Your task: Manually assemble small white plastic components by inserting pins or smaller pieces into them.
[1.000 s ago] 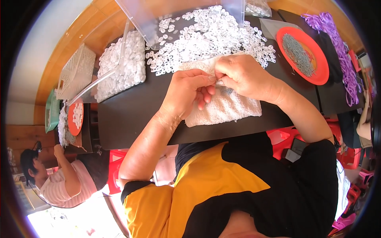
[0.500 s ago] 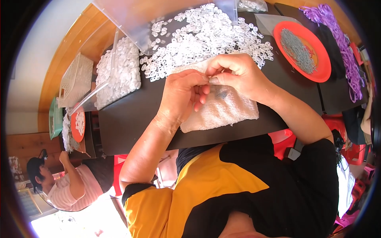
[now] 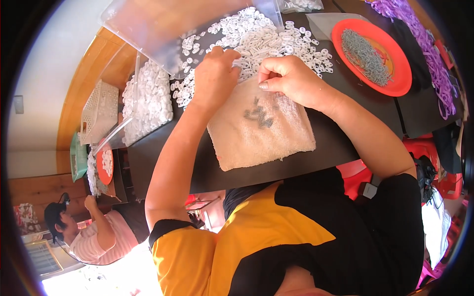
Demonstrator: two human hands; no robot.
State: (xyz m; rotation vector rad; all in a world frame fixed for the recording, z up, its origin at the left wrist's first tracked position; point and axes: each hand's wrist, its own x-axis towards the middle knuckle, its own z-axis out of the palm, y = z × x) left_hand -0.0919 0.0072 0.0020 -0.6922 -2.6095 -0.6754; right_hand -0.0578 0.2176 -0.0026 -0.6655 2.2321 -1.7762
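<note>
reaching into the heap of white rings (image 3: pixel 256 37) at the towel's (image 3: pixel 261 130) far edge on the table (image 3: pixel 163 163), the left hand (image 3: pixel 215 74) curled its fingers around some, while the right hand (image 3: pixel 291 79) pinched narrowly, its catch hidden.

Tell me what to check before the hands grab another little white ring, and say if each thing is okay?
1. White rings within reach of both hands: ok, the pile lies right at the fingertips.
2. Left hand on the pile: ok, its fingers touch the rings.
3. Right hand free to pick: cannot tell, its fingers are curled shut.
4. Beige towel flat under the hands: ok.
5. Grey metal bits on the towel: ok, a small cluster.
6. Orange plate of grey bits nearby: ok, to the right.
</note>
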